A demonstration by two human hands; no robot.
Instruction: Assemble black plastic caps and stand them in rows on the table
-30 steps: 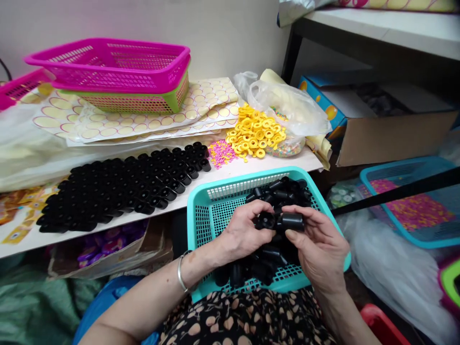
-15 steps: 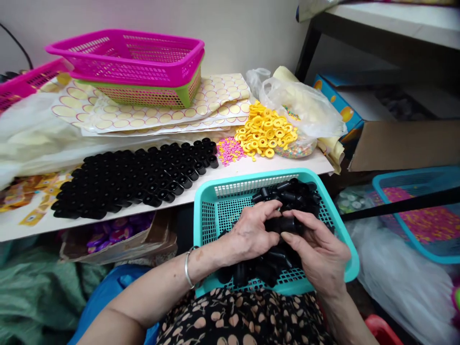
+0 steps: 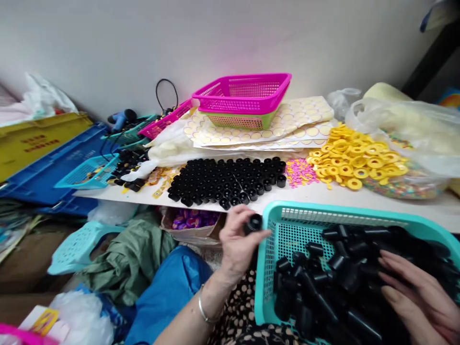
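Piece in hand: one short, black, hollow plastic cylinder (image 3: 254, 223), between the left hand's thumb and fingers, just beside the basket's left rim.
Left hand: one, the left hand (image 3: 235, 242), fingers curled and closed on that cylinder, thumb below pointing right, forearm slanting up from the lower edge; one silver metal bangle (image 3: 204, 306) circles the wrist.
Right hand: one, the right hand (image 3: 420, 292), low over the basket's right part, fingers reaching left and slightly bent, thumb beneath them; whether they grip a piece cannot be told.
Basket: one rectangular turquoise plastic mesh basket (image 3: 264, 273), holding a heap of loose black plastic tubes (image 3: 323, 287), dozens, too overlapped to count.
Table rows: many upright black plastic cups (image 3: 226, 179), several dozen, packed close on the white tabletop (image 3: 298, 195).
Yellow rings: one pile of flat yellow plastic rings (image 3: 355, 158), dozens, overlapping.
Beads: one patch of tiny pink and yellow beads (image 3: 301, 172), uncountable, between cups and rings.
Stack: two baskets, one magenta plastic mesh basket (image 3: 240, 103) on one lime-green plastic mesh basket (image 3: 240, 120).
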